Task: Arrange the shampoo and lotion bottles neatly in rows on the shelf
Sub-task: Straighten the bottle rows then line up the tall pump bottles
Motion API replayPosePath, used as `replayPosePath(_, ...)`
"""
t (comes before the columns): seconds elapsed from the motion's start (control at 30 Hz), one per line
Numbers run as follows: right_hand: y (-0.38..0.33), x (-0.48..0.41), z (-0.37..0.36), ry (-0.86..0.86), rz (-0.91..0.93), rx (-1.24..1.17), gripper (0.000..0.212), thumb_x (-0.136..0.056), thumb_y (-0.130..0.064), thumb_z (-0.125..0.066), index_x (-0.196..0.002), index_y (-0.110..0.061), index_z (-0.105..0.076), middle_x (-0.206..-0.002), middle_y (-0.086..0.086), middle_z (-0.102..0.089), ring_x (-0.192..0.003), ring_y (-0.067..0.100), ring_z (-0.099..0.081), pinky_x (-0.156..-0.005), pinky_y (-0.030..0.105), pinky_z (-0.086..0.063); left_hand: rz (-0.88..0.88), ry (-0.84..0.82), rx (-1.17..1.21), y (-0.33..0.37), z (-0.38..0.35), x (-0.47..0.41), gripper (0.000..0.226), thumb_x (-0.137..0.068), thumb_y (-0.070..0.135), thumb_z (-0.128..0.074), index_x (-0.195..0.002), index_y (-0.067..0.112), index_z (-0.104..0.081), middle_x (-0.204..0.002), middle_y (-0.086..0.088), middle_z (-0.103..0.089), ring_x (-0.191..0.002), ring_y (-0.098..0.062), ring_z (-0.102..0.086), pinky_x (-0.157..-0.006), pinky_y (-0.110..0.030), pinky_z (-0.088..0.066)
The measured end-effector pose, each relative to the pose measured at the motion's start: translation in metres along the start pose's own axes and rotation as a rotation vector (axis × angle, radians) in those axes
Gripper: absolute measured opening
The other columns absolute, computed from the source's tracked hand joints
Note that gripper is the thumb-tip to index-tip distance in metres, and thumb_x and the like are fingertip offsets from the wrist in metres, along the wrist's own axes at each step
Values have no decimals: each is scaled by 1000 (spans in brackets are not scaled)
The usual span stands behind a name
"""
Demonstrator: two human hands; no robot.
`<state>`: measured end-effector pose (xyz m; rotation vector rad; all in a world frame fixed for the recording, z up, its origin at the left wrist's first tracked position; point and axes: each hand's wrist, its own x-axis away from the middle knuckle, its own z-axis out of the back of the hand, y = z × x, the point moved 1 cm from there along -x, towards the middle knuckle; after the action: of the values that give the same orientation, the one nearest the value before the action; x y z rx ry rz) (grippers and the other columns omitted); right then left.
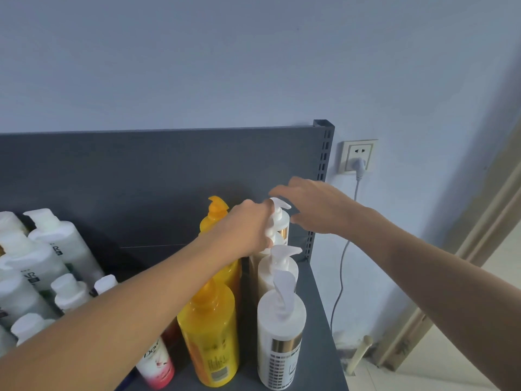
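A column of white pump bottles stands at the right end of the dark grey shelf [321, 334]: a front one [282, 340], a middle one [277, 270] and a rear one with a gold band [283, 221]. My left hand [248, 230] is closed around the neck of a white pump bottle between the middle and rear ones. My right hand [315, 204] hovers over the rear bottle's pump head with fingers spread, holding nothing. To the left runs a column of yellow pump bottles, front [210, 334] and rear [215, 218].
Several white capped bottles [60, 244] crowd the shelf's left side. A pink and white bottle [156, 365] lies under my left forearm. The shelf's back panel [141, 170] rises behind. A wall socket with a plugged cable [358, 158] is right of the shelf post.
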<state>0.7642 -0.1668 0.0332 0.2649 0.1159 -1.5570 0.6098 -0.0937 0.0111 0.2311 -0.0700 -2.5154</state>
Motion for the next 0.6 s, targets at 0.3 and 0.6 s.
replayPosePath(0.3,18,-48,-46,-156,39,-237,43,-88,-23,-75,-128,-32,-61,-117,-8,-69,-104,21,-64,-88,39,-55,82,52,32,-2,-9,2,54,-83,29,-74,-128,15,-46,-98,-8,-65,-79,-25,-64,-57,-35,-54)
replayPosePath(0.6,24,-54,-55,-133,33,-309,39,-83,-7,-72,-115,-28,-64,-106,-7,-70,-96,20,-63,-85,42,-57,113,83,228,-6,-15,-5,53,-75,21,-80,-106,26,-37,-83,2,-60,-66,-15,-62,-54,-41,-58)
